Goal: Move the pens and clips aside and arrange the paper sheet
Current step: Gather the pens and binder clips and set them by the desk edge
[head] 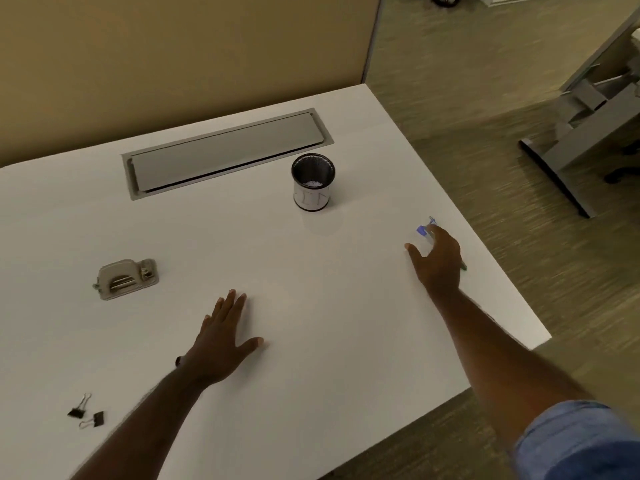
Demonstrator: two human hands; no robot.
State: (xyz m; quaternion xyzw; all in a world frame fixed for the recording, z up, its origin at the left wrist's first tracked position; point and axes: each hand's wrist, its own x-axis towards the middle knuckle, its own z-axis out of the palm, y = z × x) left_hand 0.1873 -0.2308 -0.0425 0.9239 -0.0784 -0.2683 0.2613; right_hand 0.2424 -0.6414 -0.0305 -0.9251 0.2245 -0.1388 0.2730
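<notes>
Two black metal binder clips (86,413) lie at seven o'clock on the white desk (311,393). The left hand (223,339) rests flat and released at centre. At two o'clock, the right hand (437,259) covers blurred pens (426,231); its grip is unclear. The paper sheet is indistinguishable.

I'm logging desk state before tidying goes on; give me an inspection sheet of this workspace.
Surface: white desk, closed grey hatch at the back.
Job's things: two binder clips near left; pens under the right hand; paper sheet not discernible.
Clutter: hole punch, mesh cup.
Grippers: left hand flat, empty; right hand over the pens, grip unclear.
Cables: nothing seen.
Surroundings: tan partition, carpet, grey furniture base.
</notes>
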